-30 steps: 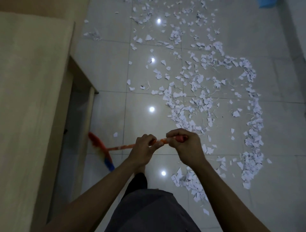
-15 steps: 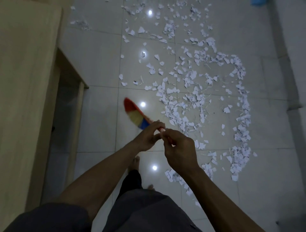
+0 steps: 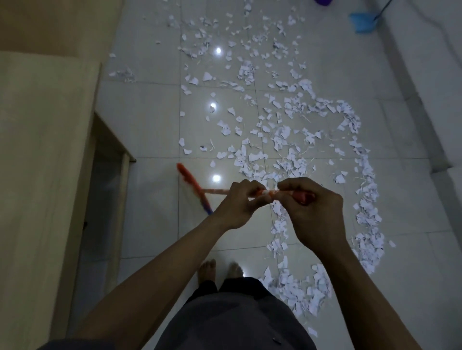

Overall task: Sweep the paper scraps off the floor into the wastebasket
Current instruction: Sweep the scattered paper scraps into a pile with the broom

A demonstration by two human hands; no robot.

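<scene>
A broom is held level in both hands: the left hand is curled round the orange handle, and the right hand is closed round its red end. Paper scraps are strewn over the tiled floor from its far edge to the bare feet. A blue dustpan lies at the far right corner, and its contents cannot be made out. A purple rim is cut off at the far edge.

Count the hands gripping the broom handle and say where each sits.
2. The left hand grips the broom handle lower down, nearer the bristles; the right hand grips its red top end. Neither is hidden.
</scene>
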